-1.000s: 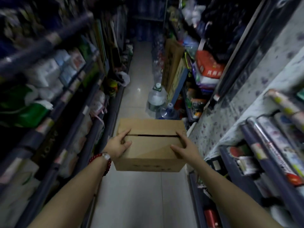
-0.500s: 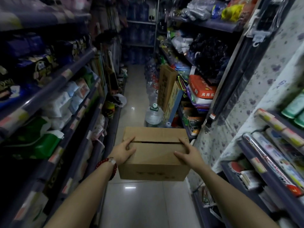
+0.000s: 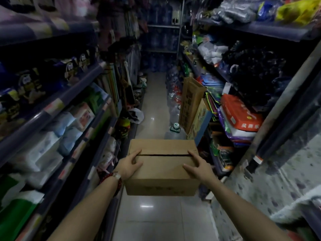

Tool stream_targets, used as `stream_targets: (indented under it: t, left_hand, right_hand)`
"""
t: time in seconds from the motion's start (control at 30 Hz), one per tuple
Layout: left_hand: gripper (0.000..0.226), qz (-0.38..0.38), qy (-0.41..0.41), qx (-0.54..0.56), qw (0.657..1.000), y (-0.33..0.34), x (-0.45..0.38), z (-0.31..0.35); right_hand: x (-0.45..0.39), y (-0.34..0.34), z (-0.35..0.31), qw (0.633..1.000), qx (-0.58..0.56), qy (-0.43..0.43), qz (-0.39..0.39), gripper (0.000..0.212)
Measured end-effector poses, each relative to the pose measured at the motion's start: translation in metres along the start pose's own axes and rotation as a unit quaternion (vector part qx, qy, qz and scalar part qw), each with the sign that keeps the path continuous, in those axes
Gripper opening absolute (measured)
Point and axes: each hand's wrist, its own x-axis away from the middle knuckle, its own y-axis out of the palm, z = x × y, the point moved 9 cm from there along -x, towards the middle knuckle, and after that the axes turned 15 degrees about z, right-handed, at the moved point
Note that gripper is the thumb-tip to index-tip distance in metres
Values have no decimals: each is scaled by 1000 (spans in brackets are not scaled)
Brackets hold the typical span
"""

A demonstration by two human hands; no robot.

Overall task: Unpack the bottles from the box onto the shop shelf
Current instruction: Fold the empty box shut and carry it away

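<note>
Cardboard box (image 3: 161, 166) carried between both hands, out front at arm's reach, long axis running left-right across aisle. Left hand (image 3: 128, 165) clamps left end, right hand (image 3: 198, 166) clamps right end, fingers spread over top flaps, both equally near. Flaps shut w/ thin slit, so contents hidden, can't tell if bottles inside. Shelves either side of arms; guessing box needs setting down, then opening.
</note>
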Motion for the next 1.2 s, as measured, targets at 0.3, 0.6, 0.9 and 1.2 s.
stream_targets:
  t: [0.3, 0.6, 0.9, 1.2]
  left_hand:
    - [56, 6, -12, 6, 1000, 4, -127, -7]
    - [56, -30, 14, 0, 999, 25, -281, -13]
    - [57, -70, -3, -9, 998, 58, -398, -15]
    - [58, -11, -54, 1, 999, 106, -506, -65]
  right_hand:
    - [-115, 43, -24, 1000, 3, 7, -20, 67]
    - [-248, 87, -40, 1000, 14, 27, 6, 68]
    - [-356, 121, -37, 998, 18, 58, 25, 67]
    - [-485, 190, -5, 999, 24, 38, 6, 69]
